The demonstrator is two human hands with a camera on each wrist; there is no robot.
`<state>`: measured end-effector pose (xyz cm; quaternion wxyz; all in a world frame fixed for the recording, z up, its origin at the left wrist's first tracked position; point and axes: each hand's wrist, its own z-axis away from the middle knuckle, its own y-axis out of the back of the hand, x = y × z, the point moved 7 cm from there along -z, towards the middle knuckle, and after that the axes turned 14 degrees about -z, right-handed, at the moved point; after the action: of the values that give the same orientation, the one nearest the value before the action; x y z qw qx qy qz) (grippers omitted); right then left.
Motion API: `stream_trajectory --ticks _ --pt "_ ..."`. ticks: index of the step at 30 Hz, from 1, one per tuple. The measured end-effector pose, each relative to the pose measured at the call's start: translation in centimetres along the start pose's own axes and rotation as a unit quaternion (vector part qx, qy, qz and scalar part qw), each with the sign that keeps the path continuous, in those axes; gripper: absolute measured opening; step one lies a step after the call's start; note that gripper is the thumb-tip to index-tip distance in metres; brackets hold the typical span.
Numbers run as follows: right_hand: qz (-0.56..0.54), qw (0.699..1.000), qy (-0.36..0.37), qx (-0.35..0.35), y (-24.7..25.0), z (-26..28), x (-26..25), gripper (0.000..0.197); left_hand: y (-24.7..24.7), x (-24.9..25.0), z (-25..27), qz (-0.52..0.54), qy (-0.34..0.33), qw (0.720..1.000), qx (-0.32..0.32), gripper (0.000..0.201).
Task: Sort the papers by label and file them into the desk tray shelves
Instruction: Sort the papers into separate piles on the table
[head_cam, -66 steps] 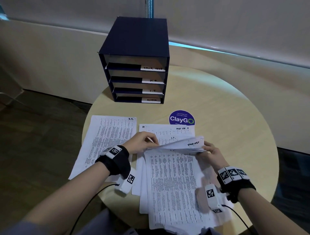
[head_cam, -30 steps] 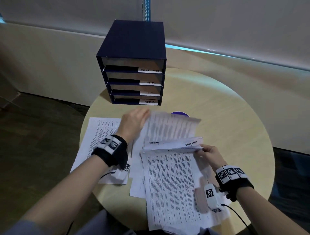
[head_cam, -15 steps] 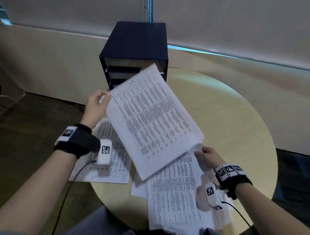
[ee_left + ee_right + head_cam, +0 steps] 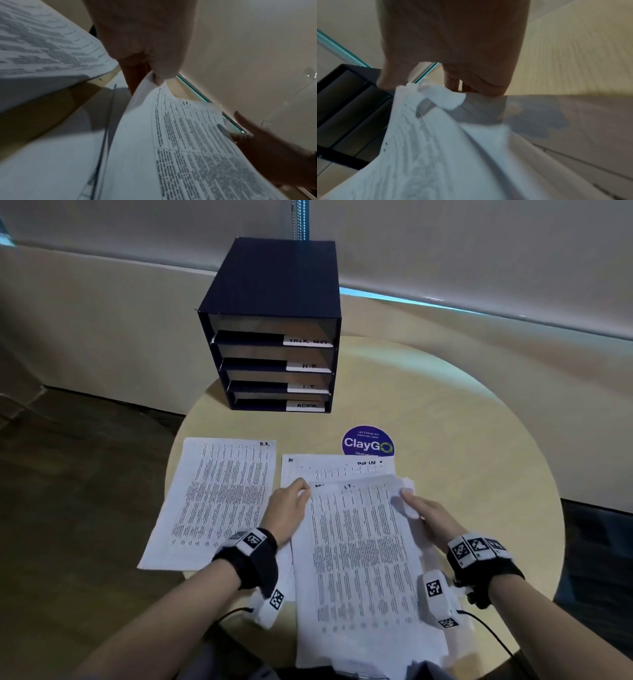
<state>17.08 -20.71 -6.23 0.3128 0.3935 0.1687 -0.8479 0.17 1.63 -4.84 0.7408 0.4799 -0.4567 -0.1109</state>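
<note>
CHANGE: H.R. sheet [image 4: 219, 501] now flat on the worktop [image 4: 462, 440], just outside left hand [image 4: 287, 508]; half a second ago it was airborne | HANDS: left pinches I.T. sheet's [image 4: 359, 559] far corner; right hand [image 4: 426, 517] grips, probably, the stack's opposite corner | NEXT: desk tray [image 4: 274, 337] beyond both hands, unfilled.
</note>
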Motion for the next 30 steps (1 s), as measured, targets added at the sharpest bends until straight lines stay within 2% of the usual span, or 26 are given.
stream_trajectory --ticks 2,4,7,9,11,13,14,15,17,19,23,25,27,30 --pt "0.028 0.999 0.028 -0.004 -0.3 0.6 -0.2 0.034 -0.6 0.7 -0.1 -0.001 -0.008 1.0 -0.017 0.013" --pt "0.076 0.995 0.051 0.034 0.1 0.6 -0.4 0.014 -0.6 1.4 -0.3 0.003 -0.015 1.0 -0.021 0.024" --pt "0.042 0.996 0.066 0.049 0.5 0.1 -0.2 0.021 1.1 1.5 -1.8 0.017 0.027 0.999 0.033 0.033" --pt "0.026 0.996 0.074 0.043 1.0 -0.1 0.1 0.026 2.3 0.8 -3.5 0.004 0.051 0.997 0.06 0.026" --pt "0.013 0.997 0.078 0.027 1.3 -0.2 0.3 0.03 2.1 -0.2 -5.4 -0.04 0.042 0.998 0.007 0.013" --pt "0.003 0.997 0.077 0.018 1.5 -0.2 0.4 0.032 0.8 -0.8 -6.2 -0.093 0.013 0.99 -0.105 0.004" --pt "-0.004 0.997 0.076 0.014 1.5 0.0 0.3 0.033 0.1 -1.2 -6.2 -0.118 0.002 0.982 -0.145 0.008" --pt "-0.009 0.997 0.078 0.012 1.5 0.0 0.4 0.034 -0.3 -1.4 -6.2 -0.144 -0.005 0.976 -0.165 0.011" --pt "-0.014 0.996 0.084 0.014 1.6 0.2 0.4 0.036 -0.2 -1.3 -6.2 -0.173 -0.022 0.973 -0.152 0.018" --pt "-0.029 0.996 0.085 0.014 1.7 0.5 0.3 0.037 0.4 -0.8 -6.2 -0.156 -0.04 0.978 -0.131 0.025" --pt "-0.057 0.995 0.086 -0.004 1.1 0.4 0.3 0.031 1.6 0.2 -6.1 -0.111 -0.074 0.985 -0.108 0.019" --pt "-0.054 0.994 0.091 0.01 0.9 0.1 0.1 0.025 2.0 0.8 -5.8 -0.066 -0.088 0.988 -0.106 0.013" --pt "-0.051 0.992 0.103 0.047 1.1 -0.3 -0.1 0.028 2.3 1.5 -5.4 -0.003 -0.108 0.986 -0.124 0.006" --pt "-0.03 0.99 0.127 0.062 1.0 -0.6 -0.4 0.037 2.1 2.6 -4.6 0.049 -0.13 0.973 -0.182 0.006"
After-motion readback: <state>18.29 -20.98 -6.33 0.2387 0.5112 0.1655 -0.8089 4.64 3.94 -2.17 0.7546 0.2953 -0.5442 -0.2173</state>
